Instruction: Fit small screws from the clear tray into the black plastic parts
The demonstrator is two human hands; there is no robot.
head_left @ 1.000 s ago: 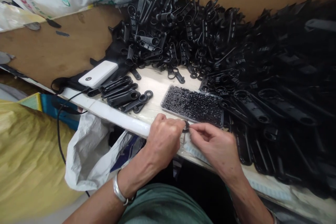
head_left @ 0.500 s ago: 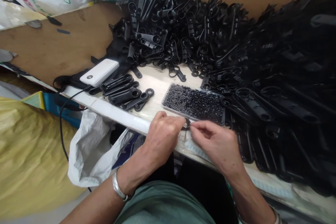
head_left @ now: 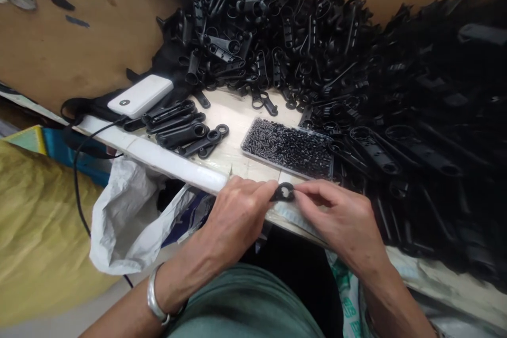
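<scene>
Black plastic filled nearly the whole head view: a deep heap of long moulded arms with ring ends spilled from the back wall down to the near edge of the worktop. At that near edge the left hand and the right hand met over 1 small black ring piece, each pinching a side of it between thumb and forefinger; the fingers of both were closed on it and the other fingers curled loosely under. The piece sat just above the worktop's lip, touching nothing else that could be seen.

Just behind the hands lay a clear tray of tiny black parts, near enough to reach with no stretch. To its left a neat row of matching arms rested beside a white power bank with its cable trailing off the edge. A white bag hung open below.

Judged from this, the grip looked best kept light and on the rim only, so the ring's hole stayed open to view, and held over the worktop rather than past it, since a dropped piece would probably vanish into the bag.
</scene>
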